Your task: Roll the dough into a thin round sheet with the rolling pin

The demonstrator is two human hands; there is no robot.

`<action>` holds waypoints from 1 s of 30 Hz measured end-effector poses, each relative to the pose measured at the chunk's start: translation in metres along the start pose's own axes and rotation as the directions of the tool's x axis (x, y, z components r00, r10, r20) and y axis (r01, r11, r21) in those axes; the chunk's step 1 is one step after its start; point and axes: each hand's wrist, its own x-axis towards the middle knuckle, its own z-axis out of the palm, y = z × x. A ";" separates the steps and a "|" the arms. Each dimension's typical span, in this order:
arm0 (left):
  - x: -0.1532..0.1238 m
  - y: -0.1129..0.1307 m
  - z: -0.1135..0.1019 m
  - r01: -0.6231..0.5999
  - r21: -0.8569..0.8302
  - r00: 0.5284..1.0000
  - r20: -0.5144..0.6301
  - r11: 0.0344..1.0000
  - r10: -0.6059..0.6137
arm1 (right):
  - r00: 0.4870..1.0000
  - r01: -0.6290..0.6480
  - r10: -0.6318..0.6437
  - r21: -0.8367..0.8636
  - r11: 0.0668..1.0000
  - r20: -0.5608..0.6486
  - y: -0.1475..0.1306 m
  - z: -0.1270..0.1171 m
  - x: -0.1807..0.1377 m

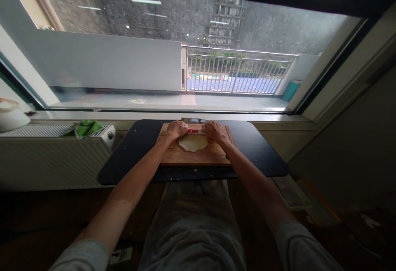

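A pale, flattened sheet of dough [193, 143] with an uneven edge lies on a wooden cutting board [198, 157]. Across its far edge runs a rolling pin [194, 131] with a red-and-white middle. My left hand [177, 128] is closed around the pin's left end, and my right hand [214, 130] around its right end. Both hands hide the ends of the pin. Just beyond it, at the back of the board, sits a flat, shiny rectangular piece [193, 120], partly hidden, whose kind I cannot make out.
The board rests on a small dark table [256, 155] with pale crumbs, against a windowsill [77, 115]. To the left are a white radiator [55, 159], a green cloth [88, 128] on it, and a white pot [12, 116]. A plastic container [291, 192] stands low at the right.
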 end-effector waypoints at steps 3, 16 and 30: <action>0.000 0.002 -0.002 0.038 -0.003 0.998 -0.057 0.999 -0.038 | 0.999 -0.033 0.033 -0.010 0.999 -0.005 0.000 0.000 0.003; 0.005 0.004 -0.002 0.082 -0.026 0.997 -0.009 0.996 -0.082 | 0.993 0.056 -0.049 -0.060 0.997 0.108 0.009 -0.001 0.009; -0.018 0.012 -0.011 0.098 -0.030 0.995 0.036 0.995 -0.097 | 0.966 0.172 -0.126 -0.197 0.965 0.227 0.002 -0.010 -0.007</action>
